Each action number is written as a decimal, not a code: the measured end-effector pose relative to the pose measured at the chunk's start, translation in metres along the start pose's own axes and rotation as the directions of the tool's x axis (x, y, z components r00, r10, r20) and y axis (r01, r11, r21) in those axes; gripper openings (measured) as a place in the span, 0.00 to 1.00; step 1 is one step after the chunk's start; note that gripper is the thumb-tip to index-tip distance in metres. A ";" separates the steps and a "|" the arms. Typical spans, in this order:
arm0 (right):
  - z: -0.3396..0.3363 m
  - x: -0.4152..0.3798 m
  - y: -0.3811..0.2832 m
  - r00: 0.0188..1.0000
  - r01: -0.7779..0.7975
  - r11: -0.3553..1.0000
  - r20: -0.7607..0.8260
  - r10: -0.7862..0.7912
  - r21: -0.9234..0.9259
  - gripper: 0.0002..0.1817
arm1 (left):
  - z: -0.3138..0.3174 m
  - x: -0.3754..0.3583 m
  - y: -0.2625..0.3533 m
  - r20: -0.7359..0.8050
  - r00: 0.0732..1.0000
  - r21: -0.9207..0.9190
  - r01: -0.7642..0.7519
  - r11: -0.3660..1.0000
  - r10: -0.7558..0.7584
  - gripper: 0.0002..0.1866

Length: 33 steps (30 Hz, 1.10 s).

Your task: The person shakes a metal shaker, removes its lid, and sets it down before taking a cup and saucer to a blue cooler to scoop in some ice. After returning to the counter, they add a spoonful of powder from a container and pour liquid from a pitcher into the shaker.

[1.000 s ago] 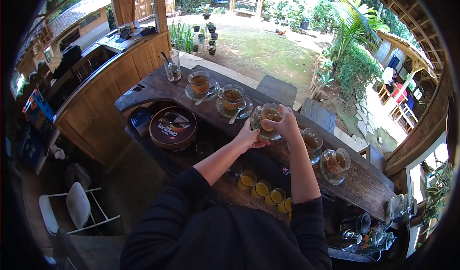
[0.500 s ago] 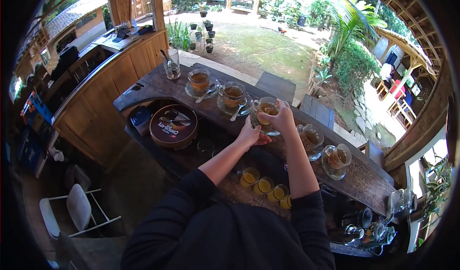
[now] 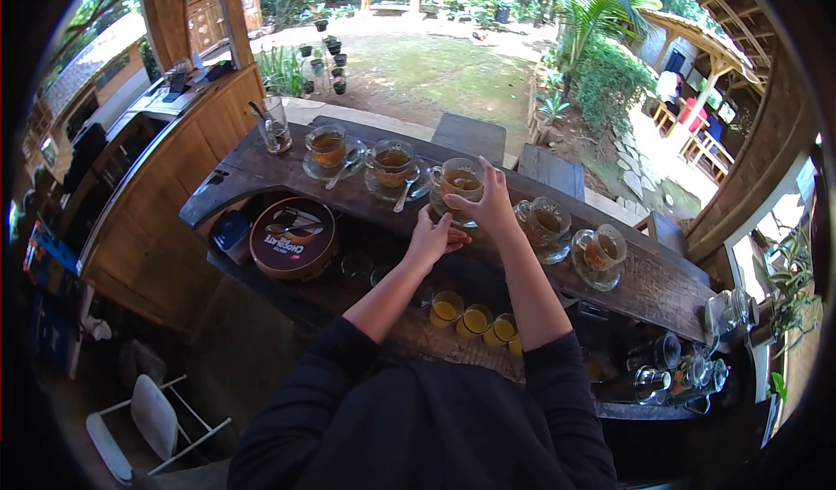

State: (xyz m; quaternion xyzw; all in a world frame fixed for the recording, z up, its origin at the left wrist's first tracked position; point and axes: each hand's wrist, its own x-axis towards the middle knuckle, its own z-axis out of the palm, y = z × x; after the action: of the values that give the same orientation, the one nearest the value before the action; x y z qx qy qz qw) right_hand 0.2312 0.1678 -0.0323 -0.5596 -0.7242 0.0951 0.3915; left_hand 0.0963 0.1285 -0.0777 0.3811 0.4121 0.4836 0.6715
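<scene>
My right hand [image 3: 491, 201] is curved around a glass cup of tea [image 3: 460, 182], thumb at its near side and fingers at its far right. The cup is over a glass saucer [image 3: 441, 215]. My left hand [image 3: 432, 241] is at the saucer's near edge, fingers stretched out to the right. To the left, a second tea cup [image 3: 391, 164] and a third one [image 3: 327, 148] stand on saucers, each with a spoon [image 3: 405, 191] beside it. On the right are another cup [image 3: 547, 220] and a tilted cup [image 3: 603, 250], also with saucers.
A round chocolate tin [image 3: 293, 239] sits on the lower shelf, spoons on its lid. Several glasses of yellow drink [image 3: 475, 320] line the near ledge. A tall glass [image 3: 275, 129] stands at the far left, glass jars [image 3: 730, 314] at the right end.
The whole view has shifted, so the counter appears further left and higher. My right hand has stayed around the cup, and my left hand is still by the saucer.
</scene>
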 end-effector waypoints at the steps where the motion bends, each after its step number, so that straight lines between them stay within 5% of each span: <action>1: -0.005 -0.004 -0.004 1.000 -0.012 1.000 -0.008 0.012 -0.008 0.53 | -0.001 -0.003 -0.002 -0.002 1.000 -0.029 -0.011 1.000 0.011 0.29; 5: -0.020 -0.037 -0.022 0.983 -0.046 0.979 -0.164 0.080 0.198 0.39 | -0.004 -0.021 -0.015 0.023 0.998 -0.081 -0.049 0.996 0.051 0.28; 9: -0.034 -0.087 -0.038 0.984 0.036 0.809 -0.164 0.075 0.587 0.23 | -0.005 -0.047 -0.017 0.163 0.983 -0.017 -0.086 0.996 0.088 0.16; 15: -0.079 -0.165 -0.047 0.965 0.024 0.897 -0.244 0.095 0.441 0.19 | 0.021 -0.073 -0.003 0.416 0.900 0.024 -0.152 0.988 0.128 0.09; 17: -0.094 -0.197 -0.044 0.971 -0.037 0.844 -0.179 0.156 0.535 0.15 | 0.036 -0.081 -0.002 0.505 0.859 0.059 -0.126 0.990 0.079 0.09; 19: -0.103 -0.231 -0.044 0.949 -0.074 0.856 -0.226 0.218 0.512 0.11 | 0.050 -0.090 -0.010 0.651 0.755 0.059 -0.149 0.987 0.076 0.08; 21: -0.114 -0.263 -0.053 0.905 -0.238 0.686 -0.099 0.414 0.688 0.11 | 0.067 -0.102 -0.023 0.727 0.686 0.046 -0.088 0.995 0.027 0.08; 23: -0.131 -0.289 -0.059 0.912 -0.270 0.701 -0.058 0.406 0.661 0.10 | 0.088 -0.119 -0.032 0.800 0.581 0.078 0.148 0.986 -0.151 0.09; 26: -0.156 -0.335 -0.061 0.934 -0.237 0.719 -0.051 0.354 0.653 0.11 | 0.132 -0.152 -0.068 0.833 0.521 0.140 0.129 0.982 -0.187 0.10; 27: -0.164 -0.347 -0.060 0.928 -0.236 0.724 -0.071 0.365 0.648 0.11 | 0.149 -0.168 -0.082 0.830 0.536 0.147 0.059 0.987 -0.155 0.10; 29: -0.183 -0.374 -0.058 0.915 -0.031 0.929 -0.364 0.175 0.368 0.12 | 0.188 -0.204 -0.096 0.853 0.475 0.193 0.094 0.977 -0.214 0.15; 31: -0.207 -0.409 -0.053 0.926 -0.002 0.939 -0.353 0.132 0.345 0.16 | 0.226 -0.235 -0.125 0.875 0.350 0.120 0.510 0.852 -0.334 0.21; 33: -0.233 -0.440 -0.052 0.928 -0.068 0.980 -0.349 0.131 0.187 0.20 | 0.262 -0.259 -0.154 0.908 0.247 0.121 0.617 0.778 -0.337 0.23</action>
State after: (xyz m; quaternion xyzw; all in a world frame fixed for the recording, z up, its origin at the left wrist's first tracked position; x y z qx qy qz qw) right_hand 0.3791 -0.3096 -0.0475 -0.5679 -0.5999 0.0730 0.5588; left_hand 0.3393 -0.1883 -0.0728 0.3391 0.0170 0.0225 0.9403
